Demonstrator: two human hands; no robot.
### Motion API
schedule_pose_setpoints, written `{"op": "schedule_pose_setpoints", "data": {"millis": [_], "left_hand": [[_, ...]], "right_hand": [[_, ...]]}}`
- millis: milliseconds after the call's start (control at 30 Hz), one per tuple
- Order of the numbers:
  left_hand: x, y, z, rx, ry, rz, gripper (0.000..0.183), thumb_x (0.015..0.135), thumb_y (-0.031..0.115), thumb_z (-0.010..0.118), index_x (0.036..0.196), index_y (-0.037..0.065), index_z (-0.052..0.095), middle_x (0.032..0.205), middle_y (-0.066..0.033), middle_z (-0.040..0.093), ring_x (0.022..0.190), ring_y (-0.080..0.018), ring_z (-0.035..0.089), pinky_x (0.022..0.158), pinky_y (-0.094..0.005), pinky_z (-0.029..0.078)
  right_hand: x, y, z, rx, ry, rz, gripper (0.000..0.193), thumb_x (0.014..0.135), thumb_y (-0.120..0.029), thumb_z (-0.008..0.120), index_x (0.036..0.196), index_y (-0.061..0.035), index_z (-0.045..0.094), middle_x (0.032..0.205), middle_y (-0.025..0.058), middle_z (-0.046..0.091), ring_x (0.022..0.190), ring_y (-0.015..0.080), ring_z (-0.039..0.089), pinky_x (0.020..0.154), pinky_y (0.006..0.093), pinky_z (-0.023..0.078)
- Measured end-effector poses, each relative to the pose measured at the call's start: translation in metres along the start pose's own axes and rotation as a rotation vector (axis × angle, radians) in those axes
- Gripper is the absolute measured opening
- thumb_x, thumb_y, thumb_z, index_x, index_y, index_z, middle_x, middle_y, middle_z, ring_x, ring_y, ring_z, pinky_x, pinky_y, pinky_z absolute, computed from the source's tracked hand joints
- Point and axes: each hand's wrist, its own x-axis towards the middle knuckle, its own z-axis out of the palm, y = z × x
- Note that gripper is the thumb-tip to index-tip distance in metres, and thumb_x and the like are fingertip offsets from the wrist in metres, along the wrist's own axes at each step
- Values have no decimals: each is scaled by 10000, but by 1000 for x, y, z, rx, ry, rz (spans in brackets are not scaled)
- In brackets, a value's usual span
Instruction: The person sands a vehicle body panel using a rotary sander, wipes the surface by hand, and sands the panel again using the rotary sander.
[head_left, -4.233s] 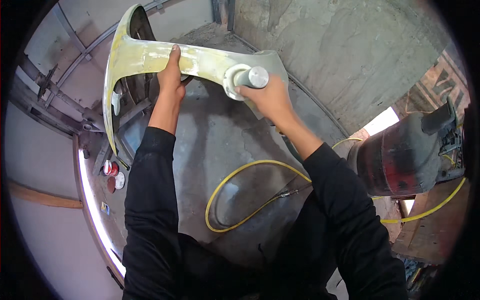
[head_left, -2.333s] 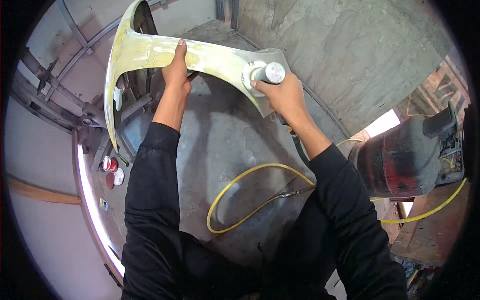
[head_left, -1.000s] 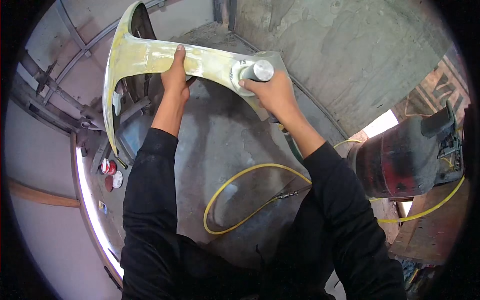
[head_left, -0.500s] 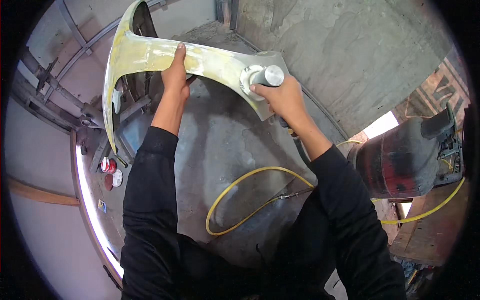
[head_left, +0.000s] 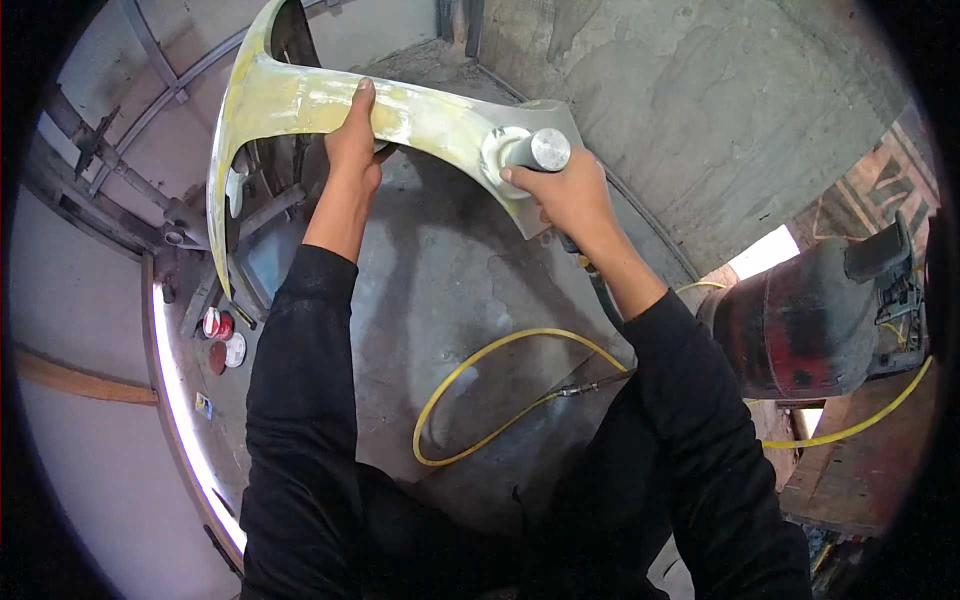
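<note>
A curved car fender point(head_left: 290, 100), patchy yellow, white and grey, is held up across the upper middle. My left hand point(head_left: 352, 145) is closed around its lower edge, the thumb lying on the front face and the fingers mostly hidden behind. My right hand point(head_left: 575, 195) grips an air sander point(head_left: 535, 150) with a silver cylindrical body. The sander's pale round pad rests against the fender's right part, by the wheel-arch curve. From under my right hand a dark hose runs down along my forearm.
A yellow air hose point(head_left: 425, 400) loops over the concrete floor point(head_left: 480, 280). On the right stands a worn black-and-red compressor tank point(head_left: 790, 320). Metal stand parts point(head_left: 180, 225) are at the left, with small red and white tins point(head_left: 215, 325) below. A grey wall point(head_left: 690, 110) rises behind.
The fender has shifted very slightly, its left part a little to the right and up. Both hands keep their hold, and the sander stays at about the same spot.
</note>
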Motion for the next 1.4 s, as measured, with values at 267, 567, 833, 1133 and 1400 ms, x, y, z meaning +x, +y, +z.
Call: {"op": "schedule_pose_setpoints", "data": {"millis": [267,567,833,1133,1400], "left_hand": [[-8,-1,5,3,12,-19,606,889,378,760,1365,98,509,1299,-77,592,1171,-266,579,1002,-606,421],[-10,2,9,50,20,-8,591,910,422,721,1367,118,502,1276,-93,604,1185,-268,585,1010,-586,438],[-9,6,3,86,11,-33,582,904,450,716,1352,137,515,1282,-67,610,1191,-252,582,1023,-560,434],[0,0,-9,74,-60,-15,551,919,437,703,1348,143,520,1282,-61,610,1186,-246,584,1034,-543,432],[-16,-1,-3,115,45,21,586,905,397,739,1366,111,516,1290,-59,595,1158,-228,582,979,-531,452]], "right_hand": [[9,-13,15,67,20,-58,465,722,-299,832,1064,-1,728,983,215,740,933,349,719,816,420,537],[1,-5,4,42,12,-36,427,737,-288,823,1030,9,733,941,200,746,884,312,727,792,396,539],[5,5,-17,355,37,-11,269,790,-226,816,860,12,713,655,52,627,520,120,568,435,276,414],[0,-8,-30,363,74,14,254,792,-214,812,894,2,728,655,48,650,486,107,560,447,284,426],[8,10,-24,331,66,29,252,792,-208,814,885,7,719,658,53,648,466,108,546,440,289,420]]}}
